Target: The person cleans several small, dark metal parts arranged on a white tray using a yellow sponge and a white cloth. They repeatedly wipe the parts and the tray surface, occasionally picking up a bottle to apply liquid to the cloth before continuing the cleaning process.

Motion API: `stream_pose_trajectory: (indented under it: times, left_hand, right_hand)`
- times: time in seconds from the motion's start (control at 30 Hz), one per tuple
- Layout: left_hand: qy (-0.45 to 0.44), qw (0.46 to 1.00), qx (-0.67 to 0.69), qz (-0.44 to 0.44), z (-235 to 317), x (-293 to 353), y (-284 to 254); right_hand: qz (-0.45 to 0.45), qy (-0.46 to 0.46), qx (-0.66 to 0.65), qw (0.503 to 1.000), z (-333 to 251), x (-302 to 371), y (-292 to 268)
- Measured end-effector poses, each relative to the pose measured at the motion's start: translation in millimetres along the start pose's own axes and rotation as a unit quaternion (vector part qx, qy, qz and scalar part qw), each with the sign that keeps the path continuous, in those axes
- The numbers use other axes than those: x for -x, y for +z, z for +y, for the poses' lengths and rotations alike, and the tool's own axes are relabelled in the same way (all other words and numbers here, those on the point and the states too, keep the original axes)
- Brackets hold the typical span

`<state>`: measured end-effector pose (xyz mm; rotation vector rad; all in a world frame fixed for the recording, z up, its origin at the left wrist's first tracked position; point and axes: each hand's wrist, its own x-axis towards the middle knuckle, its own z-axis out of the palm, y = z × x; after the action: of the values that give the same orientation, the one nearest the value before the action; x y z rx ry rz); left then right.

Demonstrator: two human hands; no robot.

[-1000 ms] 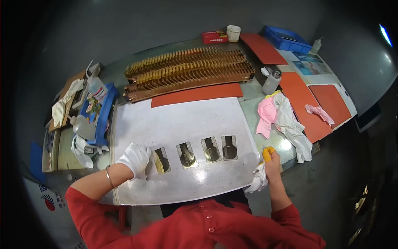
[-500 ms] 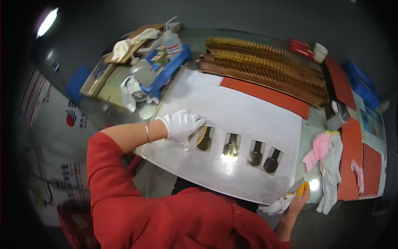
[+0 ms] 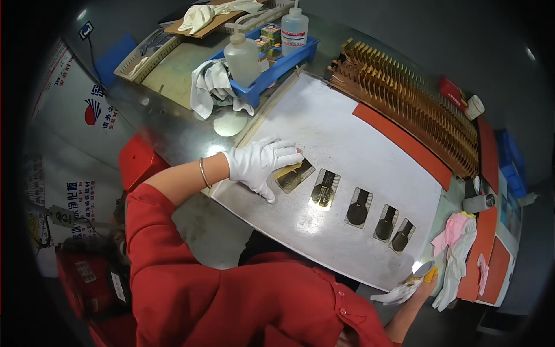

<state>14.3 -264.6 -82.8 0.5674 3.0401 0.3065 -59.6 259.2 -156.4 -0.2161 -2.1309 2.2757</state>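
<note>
With the gloved left hand (image 3: 260,165) spread flat on the metal plate (image 3: 347,173) left of centre, press evenly while the right hand (image 3: 404,289), lower right, keeps its pinch on the yellow piece (image 3: 430,273).

A large silver-grey metal plate (image 3: 347,150) lies flat across the workbench, its sheen broken by a row of five keyhole-shaped cut-outs (image 3: 358,207) running diagonally along its near half, brass-coloured parts showing through the two nearest the left end. The left hand (image 3: 258,163), in a white glove, rests palm-down with fingers spread on the plate's left end, touching the first cut-out. At the plate's lower right corner the right hand (image 3: 411,284), holding a white cloth (image 3: 394,295) and a small yellow object (image 3: 430,274), meets the plate's edge.
</note>
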Motion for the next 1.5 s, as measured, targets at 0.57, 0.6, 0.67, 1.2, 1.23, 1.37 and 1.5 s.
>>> stream_pose_trajectory:
  times: [0.57,0.6,0.67,1.2,1.23,1.37,1.5]
  left_hand:
    - [0.059,0.992,0.036,0.104,-13.8,-5.8,30.3]
    - [0.042,0.993,0.036,0.104,-11.8,-3.4,29.6]
    - [0.021,0.99,0.058,0.129,-5.7,-1.0,36.9]
    - [-0.046,0.954,0.286,-0.076,0.0,-28.6,3.0]
    - [-0.025,0.955,0.286,-0.071,-3.3,-28.9,5.1]
    - [-0.041,0.935,0.344,-0.074,-11.7,-19.3,16.2]
    - [-0.041,0.936,0.345,-0.063,-8.4,-23.9,15.8]
  right_hand:
    - [-0.322,0.108,-0.084,0.937,-76.5,10.9,211.2]
    - [-0.303,0.103,-0.041,0.946,-71.5,17.1,206.7]
    - [-0.301,0.096,0.005,0.949,-67.1,30.5,192.5]
    - [-0.129,0.067,-0.035,0.989,-0.4,53.5,71.2]
    - [-0.118,0.064,-0.034,0.99,3.1,51.1,62.1]
    - [-0.119,0.061,-0.049,0.99,12.4,41.8,39.4]
    - [-0.126,0.075,-0.073,0.986,10.5,43.2,40.9]
